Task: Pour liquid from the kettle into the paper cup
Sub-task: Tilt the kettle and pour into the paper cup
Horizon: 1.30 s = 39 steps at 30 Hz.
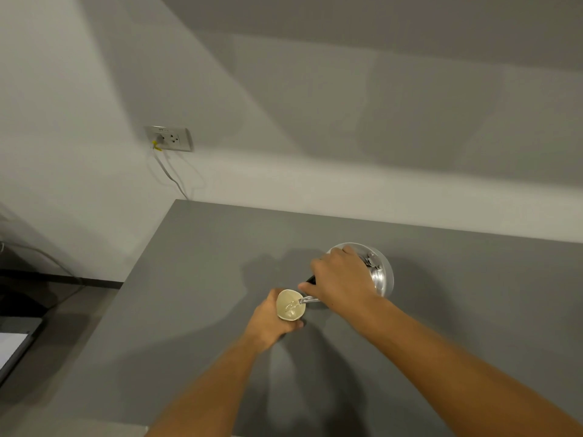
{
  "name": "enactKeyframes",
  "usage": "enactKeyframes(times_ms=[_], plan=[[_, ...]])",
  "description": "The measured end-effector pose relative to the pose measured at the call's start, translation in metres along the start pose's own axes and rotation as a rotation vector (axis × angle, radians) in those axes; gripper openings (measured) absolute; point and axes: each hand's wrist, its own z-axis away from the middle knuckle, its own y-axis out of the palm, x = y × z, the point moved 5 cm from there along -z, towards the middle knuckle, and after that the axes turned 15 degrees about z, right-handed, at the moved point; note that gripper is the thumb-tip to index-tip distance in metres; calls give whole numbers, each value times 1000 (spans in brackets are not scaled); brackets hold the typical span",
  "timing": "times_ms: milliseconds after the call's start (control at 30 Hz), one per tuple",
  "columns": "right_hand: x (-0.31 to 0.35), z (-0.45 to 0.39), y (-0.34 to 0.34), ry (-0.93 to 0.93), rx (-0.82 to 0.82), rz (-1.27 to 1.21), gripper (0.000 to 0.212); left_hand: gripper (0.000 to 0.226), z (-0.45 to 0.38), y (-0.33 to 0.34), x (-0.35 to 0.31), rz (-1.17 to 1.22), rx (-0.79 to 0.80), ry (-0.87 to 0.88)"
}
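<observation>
A silver metal kettle [383, 274] is tilted over the grey table, its thin spout reaching the rim of a pale paper cup [288, 305]. A clear stream of liquid runs from the spout into the cup. My right hand [339, 279] grips the kettle's dark handle from above and hides most of it. My left hand [273, 320] wraps around the cup's side from the left and below, holding it upright. Only the cup's open mouth and inside show.
The grey table [195, 279] has its left edge running diagonally toward the wall. A wall socket [170, 138] with a plugged cable sits on the white wall at the back left. A dark floor and a flat light-coloured object [12, 348] lie at far left.
</observation>
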Motion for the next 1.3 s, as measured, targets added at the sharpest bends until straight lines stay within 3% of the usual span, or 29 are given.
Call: enactKeyframes(times_ms=[1300], plan=[[13, -2, -7, -46, 6, 88, 38, 62, 4, -1, -5, -21, 8, 30]])
